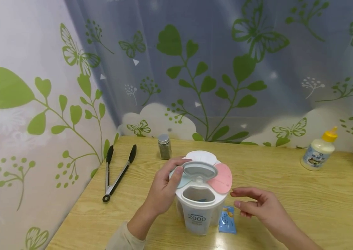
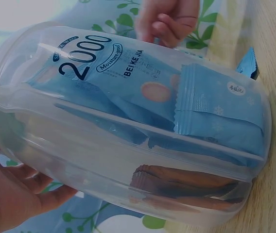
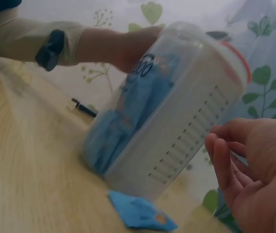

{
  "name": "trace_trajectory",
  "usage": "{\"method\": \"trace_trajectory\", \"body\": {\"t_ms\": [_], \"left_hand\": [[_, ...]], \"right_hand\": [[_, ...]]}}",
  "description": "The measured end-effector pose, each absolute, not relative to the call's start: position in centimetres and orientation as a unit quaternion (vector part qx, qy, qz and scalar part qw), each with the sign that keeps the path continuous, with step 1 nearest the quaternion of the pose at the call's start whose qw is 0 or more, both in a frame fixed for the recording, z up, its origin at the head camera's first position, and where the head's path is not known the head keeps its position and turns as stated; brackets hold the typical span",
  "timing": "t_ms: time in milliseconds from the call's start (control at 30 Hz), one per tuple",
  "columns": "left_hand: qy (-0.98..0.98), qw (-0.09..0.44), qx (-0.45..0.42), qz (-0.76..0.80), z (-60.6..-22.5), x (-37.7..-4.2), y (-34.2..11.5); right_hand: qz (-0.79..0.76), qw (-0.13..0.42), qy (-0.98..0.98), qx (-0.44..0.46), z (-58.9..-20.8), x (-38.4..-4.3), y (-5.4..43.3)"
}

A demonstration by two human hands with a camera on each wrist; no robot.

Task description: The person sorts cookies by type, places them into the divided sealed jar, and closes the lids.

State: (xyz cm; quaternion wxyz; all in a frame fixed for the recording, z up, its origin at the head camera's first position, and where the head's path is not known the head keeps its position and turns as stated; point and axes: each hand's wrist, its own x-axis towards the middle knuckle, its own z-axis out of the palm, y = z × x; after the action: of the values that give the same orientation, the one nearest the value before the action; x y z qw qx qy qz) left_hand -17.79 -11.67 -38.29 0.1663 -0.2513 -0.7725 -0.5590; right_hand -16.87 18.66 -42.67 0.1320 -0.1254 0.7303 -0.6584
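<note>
A clear plastic storage canister marked "2000" stands on the table, its round lid divided into coloured flaps. The front grey flap is raised over an opening. My left hand grips the canister's upper left side, thumb by the raised flap. Several blue packets fill one compartment, and brown packets lie low in another. On the right, my right hand hovers with loosely bent fingers and holds nothing. A single blue packet lies on the table between that hand and the canister's base.
Black-tipped tongs lie spread at the left of the wooden table. Behind the canister stands a small spice jar with a silver cap. A yellow-capped squeeze bottle is at the back right. Patterned curtain hangs along the back.
</note>
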Motion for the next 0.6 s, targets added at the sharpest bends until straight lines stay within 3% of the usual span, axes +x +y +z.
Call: {"method": "trace_trajectory", "body": {"t_ms": [367, 600], "left_hand": [[-0.773, 0.168, -0.252, -0.558, -38.1, -17.7, -11.7], [-0.772, 0.159, -0.251, -0.562, -38.1, -17.6, -11.7]], "right_hand": [[-0.638, 0.183, 0.743, -0.086, -45.9, -17.8, 18.4], [-0.617, 0.183, 0.759, -0.097, -47.5, -18.1, 18.5]]}}
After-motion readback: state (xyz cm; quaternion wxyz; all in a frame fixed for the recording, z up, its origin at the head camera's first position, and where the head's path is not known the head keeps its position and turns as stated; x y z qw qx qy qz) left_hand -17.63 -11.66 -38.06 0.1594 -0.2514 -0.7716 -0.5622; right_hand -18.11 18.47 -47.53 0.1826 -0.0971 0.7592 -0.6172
